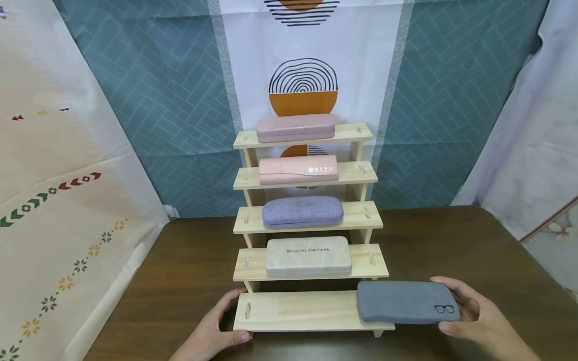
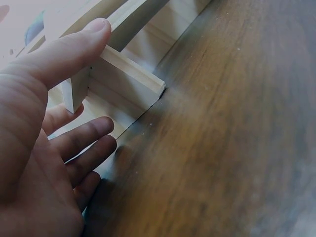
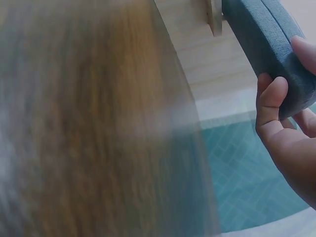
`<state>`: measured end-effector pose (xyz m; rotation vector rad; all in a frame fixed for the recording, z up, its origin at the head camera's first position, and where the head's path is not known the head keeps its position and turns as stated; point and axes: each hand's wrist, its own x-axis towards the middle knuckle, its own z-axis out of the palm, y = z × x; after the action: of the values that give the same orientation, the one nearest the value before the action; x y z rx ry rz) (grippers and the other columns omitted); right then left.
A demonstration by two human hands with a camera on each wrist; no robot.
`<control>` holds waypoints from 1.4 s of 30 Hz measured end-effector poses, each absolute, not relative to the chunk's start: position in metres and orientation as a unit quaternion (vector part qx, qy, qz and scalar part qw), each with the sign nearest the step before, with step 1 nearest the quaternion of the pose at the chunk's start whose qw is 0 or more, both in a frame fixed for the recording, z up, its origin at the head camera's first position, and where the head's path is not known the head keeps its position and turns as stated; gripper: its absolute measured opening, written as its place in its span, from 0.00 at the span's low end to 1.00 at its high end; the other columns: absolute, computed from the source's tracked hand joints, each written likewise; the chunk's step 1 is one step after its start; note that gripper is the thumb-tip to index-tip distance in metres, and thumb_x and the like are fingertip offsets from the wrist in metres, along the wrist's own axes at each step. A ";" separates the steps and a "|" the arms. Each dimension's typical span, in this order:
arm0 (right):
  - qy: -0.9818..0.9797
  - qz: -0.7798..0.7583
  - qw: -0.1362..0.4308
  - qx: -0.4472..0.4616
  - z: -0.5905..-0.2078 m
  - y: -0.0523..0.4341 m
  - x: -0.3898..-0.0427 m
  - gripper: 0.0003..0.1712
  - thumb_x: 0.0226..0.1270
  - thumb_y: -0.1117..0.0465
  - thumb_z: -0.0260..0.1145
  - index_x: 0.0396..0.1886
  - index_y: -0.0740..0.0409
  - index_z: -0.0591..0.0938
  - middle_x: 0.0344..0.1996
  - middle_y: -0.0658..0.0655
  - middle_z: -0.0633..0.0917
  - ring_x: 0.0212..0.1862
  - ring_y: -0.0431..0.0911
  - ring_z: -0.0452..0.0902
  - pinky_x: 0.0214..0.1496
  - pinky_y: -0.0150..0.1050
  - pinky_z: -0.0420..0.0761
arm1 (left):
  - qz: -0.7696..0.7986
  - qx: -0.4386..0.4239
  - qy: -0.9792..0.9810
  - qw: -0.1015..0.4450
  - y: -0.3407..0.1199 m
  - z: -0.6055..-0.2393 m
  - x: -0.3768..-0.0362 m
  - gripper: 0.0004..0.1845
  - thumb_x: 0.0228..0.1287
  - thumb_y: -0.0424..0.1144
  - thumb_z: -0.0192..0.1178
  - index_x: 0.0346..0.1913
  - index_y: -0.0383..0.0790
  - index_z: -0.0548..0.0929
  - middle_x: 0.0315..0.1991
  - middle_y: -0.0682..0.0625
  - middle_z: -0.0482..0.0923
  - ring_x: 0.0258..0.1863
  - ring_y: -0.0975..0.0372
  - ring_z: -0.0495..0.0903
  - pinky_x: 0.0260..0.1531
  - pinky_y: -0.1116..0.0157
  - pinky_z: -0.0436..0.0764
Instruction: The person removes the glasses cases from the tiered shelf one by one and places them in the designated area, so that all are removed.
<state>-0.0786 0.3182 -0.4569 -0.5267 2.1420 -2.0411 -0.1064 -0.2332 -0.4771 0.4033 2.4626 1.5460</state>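
My right hand (image 1: 480, 313) holds a grey-blue glasses case (image 1: 397, 300) by its right end, thumb at the front and fingers behind. The case bears a small printed pair of glasses, and its left part overlaps the right end of the bottom shelf. In the right wrist view, fingers and thumb pinch the end of the case (image 3: 266, 44). At the left end of the stepped wooden display stand (image 1: 300, 310), my left hand (image 1: 214, 321) grips the bottom shelf, its thumb at the front corner. The left wrist view shows that thumb (image 2: 74, 52) against the wood.
On the upper shelves, one each, lie a cream case (image 1: 309, 263) with lettering, a purple case (image 1: 302, 211), a light pink case (image 1: 298, 173) and a mauve case (image 1: 295, 128). The stand is on a dark wooden table (image 1: 189, 260), with a patterned curtain (image 1: 180, 100) behind.
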 end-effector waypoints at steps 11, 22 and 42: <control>0.729 -0.661 0.060 -0.169 -0.455 0.335 -0.076 0.41 0.65 0.83 0.59 0.76 0.61 0.61 0.55 0.50 0.80 0.49 0.43 0.79 0.46 0.40 0.83 | 0.505 0.110 0.849 0.109 -0.231 -0.476 -0.106 0.45 0.52 0.43 0.79 0.73 0.56 0.66 0.68 0.54 0.69 0.65 0.56 0.66 0.61 0.60 0.66; 0.793 -0.594 0.046 -0.125 -0.457 0.358 -0.072 0.39 0.69 0.78 0.60 0.77 0.60 0.61 0.64 0.41 0.75 0.59 0.33 0.74 0.48 0.33 0.80 | 0.508 0.117 0.848 0.100 -0.231 -0.477 -0.104 0.45 0.52 0.42 0.79 0.72 0.57 0.67 0.66 0.56 0.70 0.63 0.57 0.68 0.60 0.62 0.66; 0.874 -0.474 0.049 -0.093 -0.474 0.394 -0.081 0.38 0.69 0.70 0.65 0.76 0.55 0.64 0.64 0.22 0.63 0.58 0.15 0.56 0.42 0.26 0.72 | 0.503 0.116 0.850 0.104 -0.230 -0.476 -0.107 0.44 0.52 0.45 0.79 0.71 0.58 0.67 0.64 0.50 0.70 0.63 0.51 0.65 0.59 0.50 0.65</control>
<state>-0.0813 0.3941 -0.4742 -0.2846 2.6631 -1.4446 -0.1066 -0.2303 -0.4758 0.3411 2.5069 1.4848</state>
